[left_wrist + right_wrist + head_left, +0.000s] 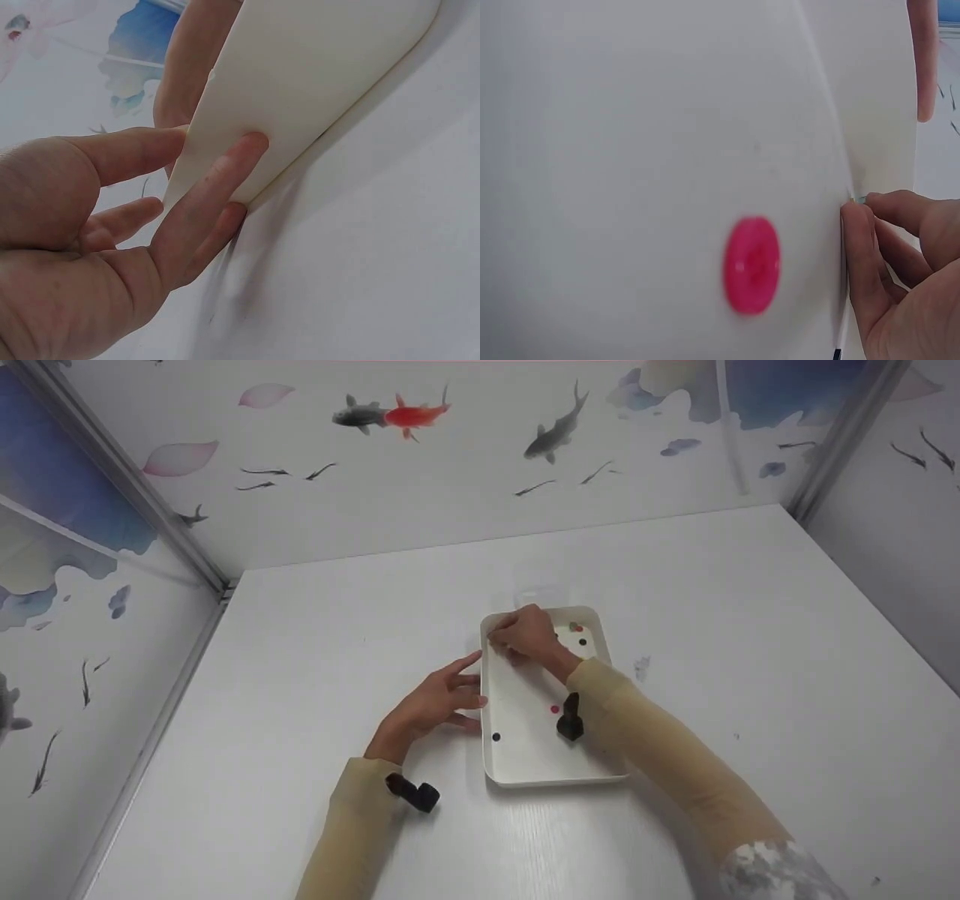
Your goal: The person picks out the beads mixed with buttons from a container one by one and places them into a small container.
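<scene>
A white rectangular tray (547, 777) lies on the white table. My left hand (471, 691) rests with straight fingers against the tray's left outer wall (300, 82); the fingertips (251, 146) touch it. My right hand (501, 639) is curled at the tray's far left corner. Its thumb and finger pinch a tiny green piece (860, 199) against the inner wall. On the tray floor lie a pink button (751, 264), seen as the pink button (555, 709) in the head view, a black button (496, 736), and a few more buttons (576, 628) at the far end.
Fish-patterned walls (450, 472) close in the table on the left, back and right. A faint clear container (536, 594) stands just behind the tray. A small smudge (641, 666) marks the table to the tray's right.
</scene>
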### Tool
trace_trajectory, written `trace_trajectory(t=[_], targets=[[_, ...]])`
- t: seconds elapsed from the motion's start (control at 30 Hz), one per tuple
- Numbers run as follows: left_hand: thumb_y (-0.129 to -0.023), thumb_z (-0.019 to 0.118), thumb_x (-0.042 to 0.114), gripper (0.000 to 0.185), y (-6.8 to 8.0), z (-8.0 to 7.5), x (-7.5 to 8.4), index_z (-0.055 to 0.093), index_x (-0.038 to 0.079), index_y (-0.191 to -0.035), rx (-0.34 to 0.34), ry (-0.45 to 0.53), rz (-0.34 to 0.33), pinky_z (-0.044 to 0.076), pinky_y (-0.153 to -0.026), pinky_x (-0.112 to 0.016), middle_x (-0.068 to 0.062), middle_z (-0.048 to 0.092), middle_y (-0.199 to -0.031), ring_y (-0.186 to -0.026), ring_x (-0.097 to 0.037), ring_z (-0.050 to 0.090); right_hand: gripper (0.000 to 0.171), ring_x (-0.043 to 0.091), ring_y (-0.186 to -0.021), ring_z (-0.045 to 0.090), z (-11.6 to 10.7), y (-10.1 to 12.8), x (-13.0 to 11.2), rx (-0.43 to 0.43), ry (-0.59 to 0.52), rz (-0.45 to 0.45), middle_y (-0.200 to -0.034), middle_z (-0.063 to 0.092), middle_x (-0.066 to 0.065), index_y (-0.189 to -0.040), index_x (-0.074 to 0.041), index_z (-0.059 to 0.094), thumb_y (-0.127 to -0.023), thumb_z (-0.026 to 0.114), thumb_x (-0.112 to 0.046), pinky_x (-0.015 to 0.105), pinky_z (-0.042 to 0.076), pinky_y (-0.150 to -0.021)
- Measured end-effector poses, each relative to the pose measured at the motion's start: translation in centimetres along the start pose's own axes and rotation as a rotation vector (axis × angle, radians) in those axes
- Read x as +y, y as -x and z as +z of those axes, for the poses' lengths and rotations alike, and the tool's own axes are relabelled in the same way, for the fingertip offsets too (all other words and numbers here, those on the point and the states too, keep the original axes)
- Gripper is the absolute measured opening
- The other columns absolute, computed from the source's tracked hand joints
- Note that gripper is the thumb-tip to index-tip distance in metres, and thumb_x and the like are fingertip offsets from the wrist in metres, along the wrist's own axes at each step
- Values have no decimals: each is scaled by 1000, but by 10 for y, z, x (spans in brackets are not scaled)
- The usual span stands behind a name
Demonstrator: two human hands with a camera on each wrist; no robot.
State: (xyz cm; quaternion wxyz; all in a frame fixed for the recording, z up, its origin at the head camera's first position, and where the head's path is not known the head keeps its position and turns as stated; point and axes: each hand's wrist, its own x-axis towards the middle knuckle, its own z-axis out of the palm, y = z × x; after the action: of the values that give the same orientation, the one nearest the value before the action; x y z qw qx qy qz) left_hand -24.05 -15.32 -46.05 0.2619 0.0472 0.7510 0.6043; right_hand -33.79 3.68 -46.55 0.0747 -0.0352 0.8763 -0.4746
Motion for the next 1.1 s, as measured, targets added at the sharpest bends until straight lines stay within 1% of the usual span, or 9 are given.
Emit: trace_trajectory(t=[0.13,0.33,0.43,0.57,0.67,0.8,0.9,1.0,1.1], targets=[[-92,70,7,83,1,0,0,26,29,-160,-2,-1,2,63,-84,-40,-18,46,-153,-121,-29,63,17,11,-56,62,-1,1,-1,-29,-26,41,-74,70,4,-94,-4,79,-86,74,-18,20,50,-49],[-92,70,7,84,0,-1,-1,26,28,-160,-14,8,11,63,-84,-41,-17,47,-153,-120,-30,65,16,12,-53,64,-5,0,-3,-58,-135,86,-74,68,4,-95,-1,75,-87,71,-14,22,54,-51],[-92,70,8,83,0,-1,-1,26,28,-160,-15,-1,18,63,-84,-41,-17,47,-153,-121,-30,65,17,12,-52,64,-6,0,-4,-70,-145,91,-74,68,4,-97,0,73,-87,71,-14,22,54,-50],[-92,70,9,83,-1,-1,-2,27,29,-160,-12,-18,19,63,-85,-41,-16,48,-153,-121,-30,65,21,13,-52,64,-7,1,-5,-103,-158,116,-76,67,6,-103,0,71,-88,70,-15,24,55,-50],[-92,70,10,83,-1,-1,-1,27,30,-159,-9,-24,13,62,-86,-41,-16,48,-153,-121,-29,65,24,13,-55,65,-8,2,-6,-123,-176,124,-83,71,8,-108,-1,69,-90,69,-16,26,58,-51],[-92,71,11,83,0,-1,0,28,32,-159,0,-31,4,62,-86,-41,-15,49,-152,-121,-28,66,27,13,-59,67,-11,4,-10,-136,-189,90,-97,75,15,-113,-2,70,-91,68,-18,27,59,-54],[-91,71,11,82,0,-2,0,29,33,-158,4,-36,-1,63,-85,-41,-14,49,-152,-120,-28,66,28,13,-61,67,-14,5,-14,-136,-184,77,-103,75,18,-114,-3,72,-92,68,-19,26,59,-55],[-91,71,10,83,-1,-1,0,29,33,-158,4,-35,-4,63,-85,-40,-15,50,-152,-120,-28,66,28,13,-62,66,-16,5,-16,-130,-177,80,-106,75,17,-115,-5,73,-92,69,-20,26,60,-56],[-91,71,9,83,0,-1,0,28,32,-159,1,-29,-7,63,-84,-40,-15,49,-152,-120,-29,66,28,15,-69,68,-17,5,-15,-124,-178,90,-108,74,15,-116,-6,73,-92,69,-20,26,61,-59]])
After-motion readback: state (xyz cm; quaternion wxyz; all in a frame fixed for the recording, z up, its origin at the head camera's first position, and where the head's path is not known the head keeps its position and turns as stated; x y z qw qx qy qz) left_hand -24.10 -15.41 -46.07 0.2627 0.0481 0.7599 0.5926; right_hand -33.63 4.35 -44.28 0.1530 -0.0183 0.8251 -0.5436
